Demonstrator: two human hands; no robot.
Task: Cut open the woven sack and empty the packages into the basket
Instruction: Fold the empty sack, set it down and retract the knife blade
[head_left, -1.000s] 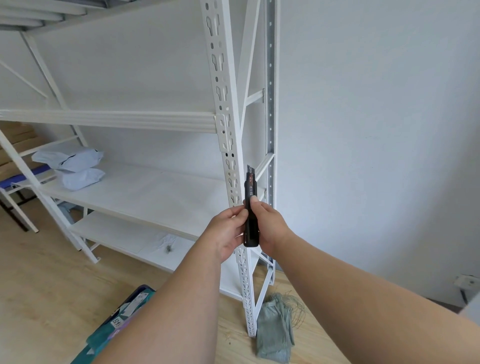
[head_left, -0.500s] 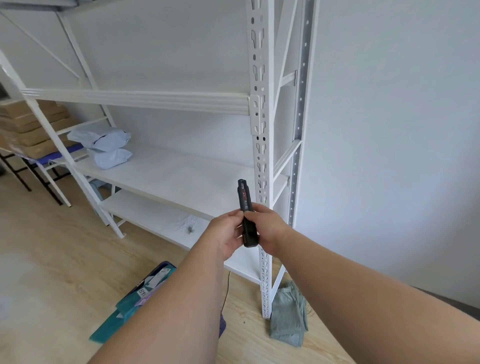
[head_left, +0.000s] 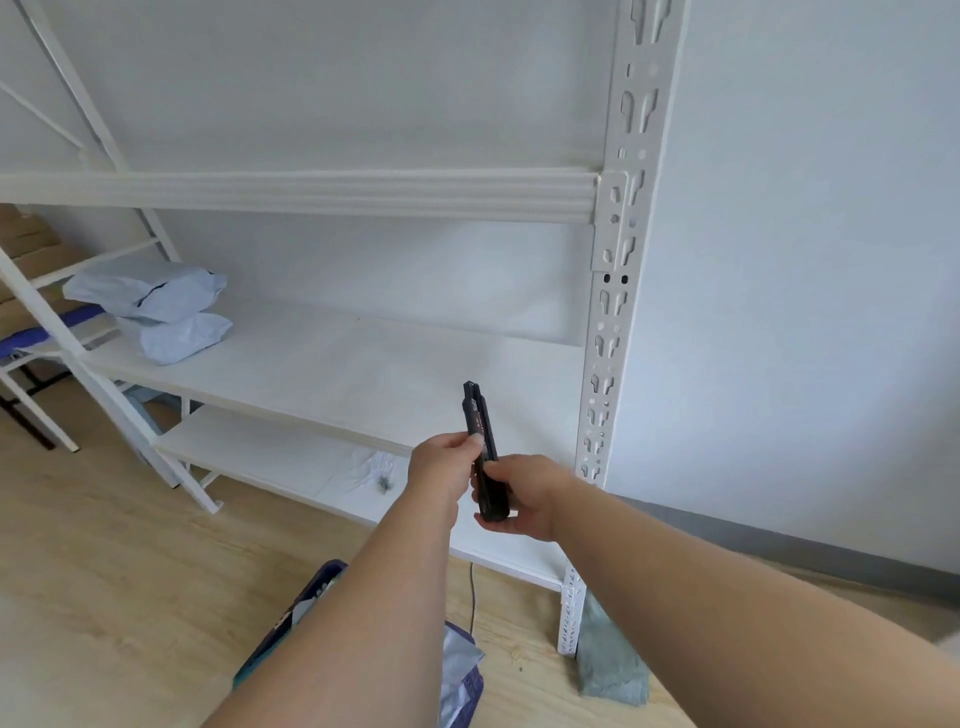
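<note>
A black utility knife (head_left: 480, 441) stands nearly upright in front of the white shelf, held by both hands. My right hand (head_left: 524, 499) grips its lower end. My left hand (head_left: 441, 470) pinches the knife's middle with thumb and fingers. No blade shows at the top end. Below my left forearm a blue-rimmed basket (head_left: 291, 618) with packages (head_left: 457, 670) sits on the floor, mostly hidden by the arm. A grey-green woven sack (head_left: 610, 660) lies crumpled on the floor by the shelf post.
The white metal shelf unit (head_left: 332, 364) stands against the wall; two pale blue parcels (head_left: 156, 312) lie on its left end. Its perforated post (head_left: 608, 332) is close to my right. Cardboard boxes (head_left: 26, 249) and a blue-topped table stand at far left. The floor is light wood.
The view has swung right and down, so the shelf post moved from centre to the right. Both hands kept hold of the knife, which now tilts slightly left in front of the shelf board.
</note>
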